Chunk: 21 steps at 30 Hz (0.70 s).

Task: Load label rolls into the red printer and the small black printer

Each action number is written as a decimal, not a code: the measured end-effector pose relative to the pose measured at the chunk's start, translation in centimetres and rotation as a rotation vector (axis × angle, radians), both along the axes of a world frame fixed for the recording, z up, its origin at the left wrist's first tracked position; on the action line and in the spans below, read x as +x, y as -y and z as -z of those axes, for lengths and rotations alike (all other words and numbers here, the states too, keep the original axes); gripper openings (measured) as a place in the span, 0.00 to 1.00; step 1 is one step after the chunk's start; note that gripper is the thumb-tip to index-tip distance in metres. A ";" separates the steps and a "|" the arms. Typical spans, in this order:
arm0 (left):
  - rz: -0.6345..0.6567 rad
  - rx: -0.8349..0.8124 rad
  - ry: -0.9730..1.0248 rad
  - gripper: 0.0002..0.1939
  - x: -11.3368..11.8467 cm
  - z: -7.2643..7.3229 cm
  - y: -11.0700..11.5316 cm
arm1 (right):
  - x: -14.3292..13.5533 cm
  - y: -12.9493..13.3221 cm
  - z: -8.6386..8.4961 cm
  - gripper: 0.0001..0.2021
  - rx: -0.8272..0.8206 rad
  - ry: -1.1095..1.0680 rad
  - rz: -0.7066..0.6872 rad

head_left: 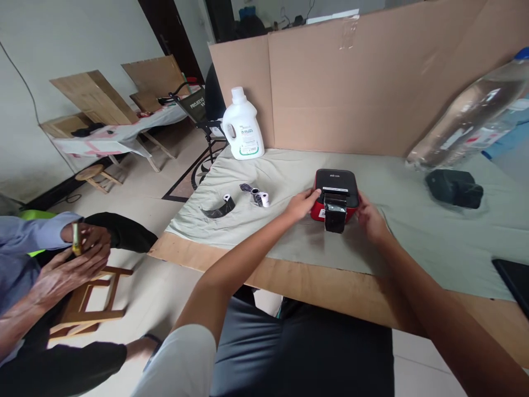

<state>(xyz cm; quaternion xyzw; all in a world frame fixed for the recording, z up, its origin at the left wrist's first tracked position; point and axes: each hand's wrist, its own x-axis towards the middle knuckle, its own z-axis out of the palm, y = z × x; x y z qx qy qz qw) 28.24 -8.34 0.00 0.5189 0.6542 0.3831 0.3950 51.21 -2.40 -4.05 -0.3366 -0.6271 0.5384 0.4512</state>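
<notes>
Steadily, I held the red-and-black device [336, 181] between my two hands, over the cloth [289, 168] near the front of the table; whether its base rested on the fabric or hung just above it, I couldn't tell. My left hand [303, 203] gripped its left side, thumb laid against the near corner, while my right hand [371, 219] pressed its fingers to the right side. How far my fingers curled beneath, I couldn't see. From the slot in its front a shiny black strip [334, 220] hung down toward me.

Left of the device, well apart from my hand, lay a few small white-cored rolls [264, 199] bunched together, and beside them a curled black ribbon [223, 209] with a white roll at its end. Behind those stood a white jug [243, 132], upright, just in front of a tall cardboard panel [330, 94]. Over on my right sat a black object [454, 188] in clear wrapping, with a large clear bottle [467, 116] leaning behind it and a dark flat thing [512, 281] at the table's right edge. Nearer me, the bare wooden edge [314, 281] showed past the cloth. Off to my left, another person's hands [88, 248] held a small yellowish item [76, 240], beside a wooden stool [93, 318]
</notes>
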 end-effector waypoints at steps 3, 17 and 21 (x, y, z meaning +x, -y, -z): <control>0.003 -0.077 0.077 0.26 0.5 0.2 -1.1 | 0.4 1.9 0.3 0.37 0.056 0.159 -0.084; -0.565 0.089 0.318 0.14 -22.9 -4.7 -7.3 | -29.5 -8.3 -3.9 0.44 0.311 0.077 -0.110; -0.615 0.031 0.287 0.16 -27.0 -3.2 -6.9 | -34.0 -8.6 -2.3 0.34 0.320 0.201 -0.137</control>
